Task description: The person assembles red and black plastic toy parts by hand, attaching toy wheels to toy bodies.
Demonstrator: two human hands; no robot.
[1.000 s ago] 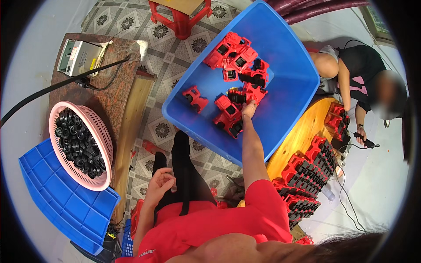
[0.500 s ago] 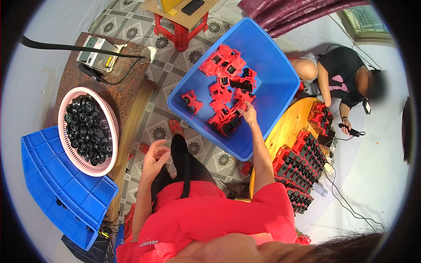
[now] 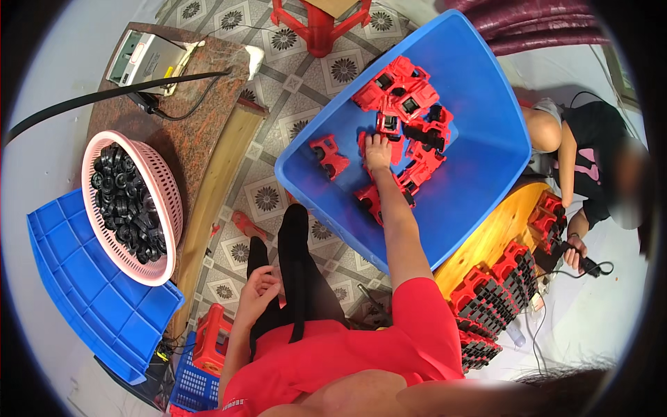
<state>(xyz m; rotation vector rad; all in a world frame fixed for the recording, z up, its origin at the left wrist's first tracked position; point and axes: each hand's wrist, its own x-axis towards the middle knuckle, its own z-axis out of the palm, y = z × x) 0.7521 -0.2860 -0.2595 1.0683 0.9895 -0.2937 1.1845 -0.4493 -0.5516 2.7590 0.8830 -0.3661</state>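
Observation:
My right hand (image 3: 379, 153) reaches into a large blue plastic bin (image 3: 479, 174), its fingers closed over a red plastic toy car body (image 3: 396, 149). The fingers and my hand cover part of that piece. Around it lie several more red toy car bodies with black parts (image 3: 410, 104), heaped in the bin, and one red body (image 3: 328, 156) lies apart near the left wall. My left hand (image 3: 260, 292) hangs over my thigh, its fingers loosely bent and apart, with nothing seen in it.
At left, a pink basket (image 3: 174, 201) of black wheels stands by a blue plastic lid (image 3: 90, 285) and a reddish table (image 3: 201, 132) bearing a small device (image 3: 146, 62). At right, rows of red-black car bodies (image 3: 486, 299) stand by a wooden table (image 3: 486, 236). A co-worker (image 3: 590, 153) holds a corded tool.
My right hand has shifted from one car body to another, farther left within the heap. My left hand has dropped nearer my thigh and its fingers are more bent. The whole view has shifted.

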